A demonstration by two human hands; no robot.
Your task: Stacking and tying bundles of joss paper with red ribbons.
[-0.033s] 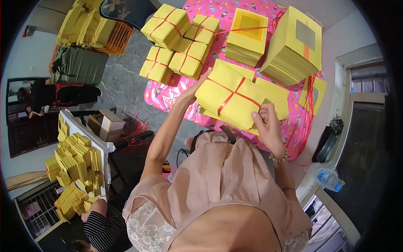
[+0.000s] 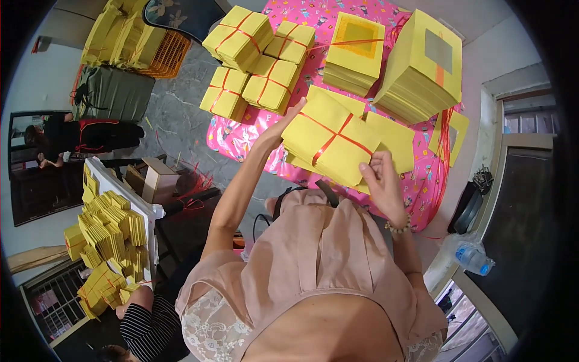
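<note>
A bundle of yellow joss paper (image 2: 335, 139), tied crosswise with red plastic ribbon, is held tilted between my hands over the near part of the table. My left hand (image 2: 283, 125) presses along its left side, fingers stretched toward the far corner. At the near right corner, my right hand (image 2: 383, 184) pinches the edge between thumb and bent fingers; a bead bracelet circles that wrist. Loose yellow sheets (image 2: 395, 142) lie beneath and beyond the bundle. Several tied bundles (image 2: 268, 78) are stacked at the table's far left.
A pink patterned cloth (image 2: 235, 136) covers the table. Tall paper stacks (image 2: 416, 66) with silver or gold patches stand at the back, and red ribbons (image 2: 445, 145) hang at right. Another person in a striped sleeve (image 2: 151, 326) sits at lower left beside a paper-laden table (image 2: 142, 208).
The held bundle and both hands have shifted very slightly; otherwise the scene looks the same.
</note>
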